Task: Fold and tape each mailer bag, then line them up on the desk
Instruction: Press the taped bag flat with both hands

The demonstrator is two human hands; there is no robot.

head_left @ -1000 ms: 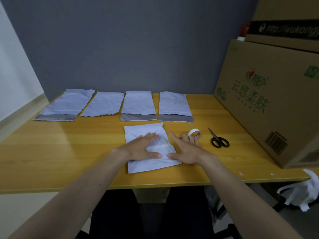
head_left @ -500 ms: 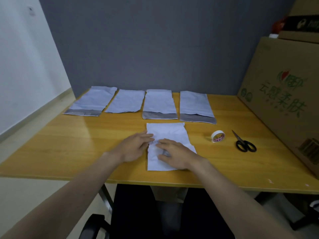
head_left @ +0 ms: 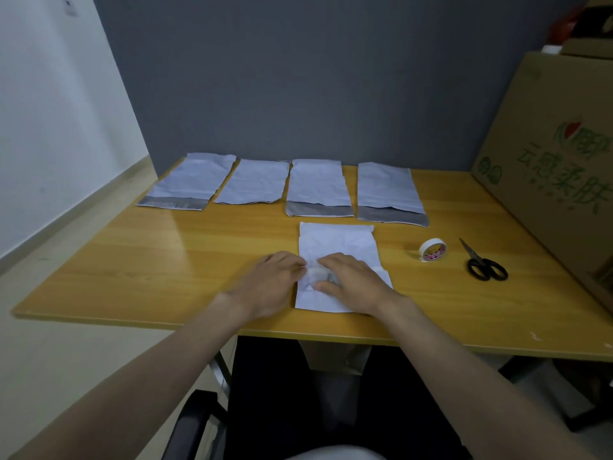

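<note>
A white folded mailer bag (head_left: 338, 239) lies on the yellow desk (head_left: 159, 263), near the front edge. My right hand (head_left: 353, 282) rests on its lower middle, fingers bent and pointing left. My left hand (head_left: 270, 285) lies beside the bag on the desk, its fingertips touching the bag's left edge. Between the two hands a short stretch of crumpled bag shows. Behind it several flat mailer bags lie side by side along the back, among them the leftmost (head_left: 189, 180) and the rightmost (head_left: 388, 190). A tape roll (head_left: 432, 250) stands to the right of the folded bag.
Black scissors (head_left: 486, 265) lie just right of the tape roll. A large cardboard box (head_left: 557, 154) takes up the desk's right end. A grey wall runs behind the desk. A dark chair (head_left: 199, 423) stands below the front edge.
My right hand slid left from the bag's right edge onto its middle. My left hand moved off the bag to its left edge. The view turned to the left.
</note>
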